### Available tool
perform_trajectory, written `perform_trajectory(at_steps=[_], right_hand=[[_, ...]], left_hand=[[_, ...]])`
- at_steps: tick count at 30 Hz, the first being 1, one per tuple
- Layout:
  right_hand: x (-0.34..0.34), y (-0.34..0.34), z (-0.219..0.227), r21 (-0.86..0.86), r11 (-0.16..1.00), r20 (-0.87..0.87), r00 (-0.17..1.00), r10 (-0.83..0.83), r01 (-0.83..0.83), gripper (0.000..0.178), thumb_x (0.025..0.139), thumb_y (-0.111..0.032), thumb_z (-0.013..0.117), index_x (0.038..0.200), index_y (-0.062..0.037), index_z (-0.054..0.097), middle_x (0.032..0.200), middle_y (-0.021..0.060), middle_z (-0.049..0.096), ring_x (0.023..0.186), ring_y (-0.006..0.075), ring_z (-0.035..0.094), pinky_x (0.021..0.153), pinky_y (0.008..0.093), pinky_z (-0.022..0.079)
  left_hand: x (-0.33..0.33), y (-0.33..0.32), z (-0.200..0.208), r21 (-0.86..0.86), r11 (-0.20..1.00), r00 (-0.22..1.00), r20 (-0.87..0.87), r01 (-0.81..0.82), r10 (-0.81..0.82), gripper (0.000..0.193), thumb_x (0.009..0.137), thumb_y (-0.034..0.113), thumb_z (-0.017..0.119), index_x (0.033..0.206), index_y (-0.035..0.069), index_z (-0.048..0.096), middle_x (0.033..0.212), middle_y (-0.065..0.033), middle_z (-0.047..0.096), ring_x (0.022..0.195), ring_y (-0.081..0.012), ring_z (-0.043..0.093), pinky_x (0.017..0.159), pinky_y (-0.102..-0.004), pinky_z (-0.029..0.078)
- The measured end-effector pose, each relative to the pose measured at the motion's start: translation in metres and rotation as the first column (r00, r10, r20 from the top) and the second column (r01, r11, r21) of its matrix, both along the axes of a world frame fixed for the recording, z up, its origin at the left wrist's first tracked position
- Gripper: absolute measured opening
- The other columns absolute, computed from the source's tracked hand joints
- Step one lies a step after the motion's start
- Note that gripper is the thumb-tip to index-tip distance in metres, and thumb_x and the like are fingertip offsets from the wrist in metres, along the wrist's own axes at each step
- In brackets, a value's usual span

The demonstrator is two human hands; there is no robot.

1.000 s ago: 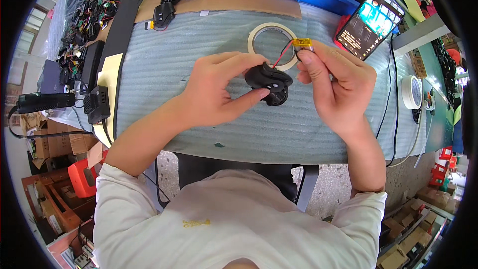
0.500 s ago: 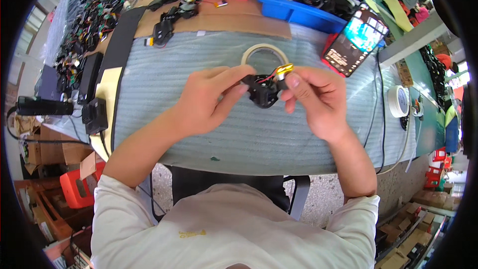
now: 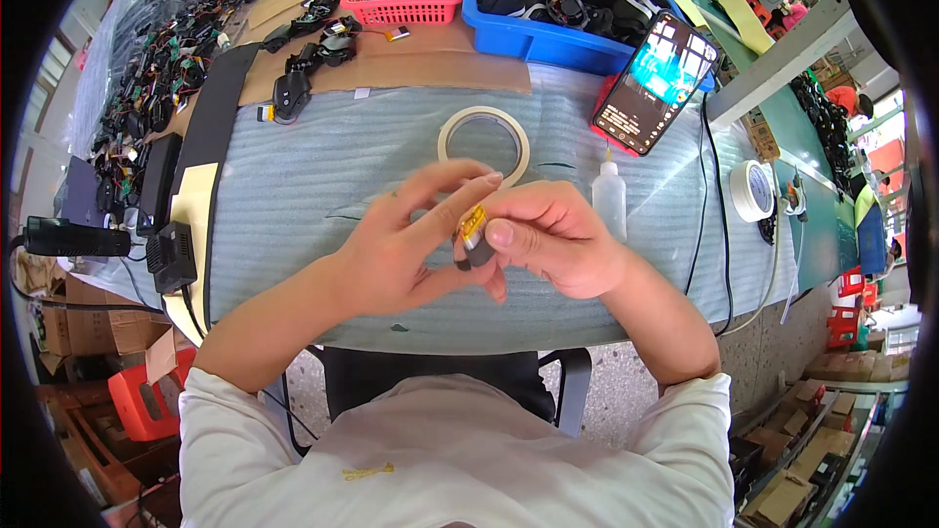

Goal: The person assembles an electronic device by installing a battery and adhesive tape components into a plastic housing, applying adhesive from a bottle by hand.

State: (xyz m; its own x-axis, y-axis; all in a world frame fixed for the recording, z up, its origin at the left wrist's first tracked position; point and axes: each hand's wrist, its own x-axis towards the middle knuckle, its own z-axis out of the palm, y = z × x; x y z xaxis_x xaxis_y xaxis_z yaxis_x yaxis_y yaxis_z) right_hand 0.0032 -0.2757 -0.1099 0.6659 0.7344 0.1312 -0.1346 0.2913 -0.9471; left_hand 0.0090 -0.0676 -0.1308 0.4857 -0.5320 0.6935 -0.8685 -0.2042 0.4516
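Both hands meet over the near middle of the mat. Between the thumb and fingers of my right hand (image 3: 562, 240) is a small silver battery (image 3: 472, 227) with yellow tape at its end. Just below the battery, a dark piece of the black plastic part (image 3: 478, 254) shows; the rest of that part is hidden by fingers. My left hand (image 3: 396, 244) curls around the part from the left, its fingertips reaching to the right hand's fingers and its thumb underneath. Beyond the hands a roll of cream tape (image 3: 447, 137) lies flat.
A clear dropper bottle (image 3: 608, 200) stands right of my hands, below a propped phone (image 3: 653, 88). At the back are a red basket (image 3: 406, 10) and a blue bin (image 3: 548, 42) of black parts. A black adapter (image 3: 171, 259) sits left; cables (image 3: 706, 196) run along the right.
My hands have come together, lower and further left, with the part turned so that fingers hide most of it. The dropper bottle now shows beside my right hand. The whole view has shifted slightly.
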Motion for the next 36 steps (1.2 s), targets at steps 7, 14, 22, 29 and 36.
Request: perform_trajectory(at_steps=[7,14,22,29,36], right_hand=[[0.001,-0.007,0.012,-0.057,0.996,0.097,0.994,-0.057,0.063,0.027,0.102,-0.017,0.051,0.106,0.0067,0.064,0.089,0.0099,0.066,0.07,0.0131,0.063,0.055,0.0258,0.053],[0.002,-0.002,0.009,-0.08,0.758,0.312,0.739,-0.597,0.647,0.017,0.095,-0.003,0.06,0.109,0.0032,0.066,0.083,0.0046,0.067,0.069,0.0078,0.06,0.05,0.0209,0.049],[0.012,-0.004,0.011,0.143,0.657,0.977,0.001,-0.214,0.74,0.026,0.072,0.004,0.074,0.098,0.001,0.07,0.089,0.01,0.066,0.073,0.0186,0.063,0.059,0.0256,0.054],[0.01,0.006,0.009,0.055,0.711,0.985,-0.153,0.074,0.701,0.029,0.067,0.005,0.071,0.097,0.004,0.07,0.089,0.0088,0.065,0.074,0.0227,0.063,0.06,0.0299,0.053],[0.011,0.016,0.001,0.302,0.68,0.933,-0.352,-0.069,0.668,0.029,0.064,0.009,0.075,0.093,0.0074,0.07,0.08,0.0107,0.064,0.065,0.0217,0.062,0.054,0.0272,0.052]], left_hand=[[0.003,0.009,-0.001,-0.071,0.982,0.927,-0.325,0.173,-0.186,0.074,0.077,0.011,0.079,0.141,-0.002,0.043,0.134,-0.0194,0.053,0.107,-0.0262,0.064,0.089,-0.0351,0.053],[0.006,0.009,-0.006,-0.675,0.725,0.324,-0.662,0.133,-0.676,0.056,0.097,0.005,0.055,0.148,0.003,0.031,0.135,-0.0127,0.054,0.118,-0.0237,0.058,0.101,-0.0377,0.046],[0.01,0.011,-0.006,-0.676,0.715,0.14,-0.737,-0.178,-0.662,0.046,0.101,0.008,0.046,0.146,0.01,0.037,0.13,-0.0143,0.056,0.114,-0.0274,0.062,0.095,-0.0356,0.054],[0.009,0.01,-0.013,-0.53,0.833,0.368,-0.815,-0.161,-0.447,0.035,0.1,0.007,0.051,0.135,0.008,0.047,0.118,-0.007,0.061,0.102,-0.0136,0.064,0.086,-0.0319,0.059],[0.002,0.003,-0.003,-0.554,0.816,0.348,-0.806,-0.162,-0.478,0.028,0.099,0.002,0.049,0.126,0.007,0.052,0.111,-0.0044,0.06,0.097,-0.01,0.062,0.083,-0.0302,0.06]])
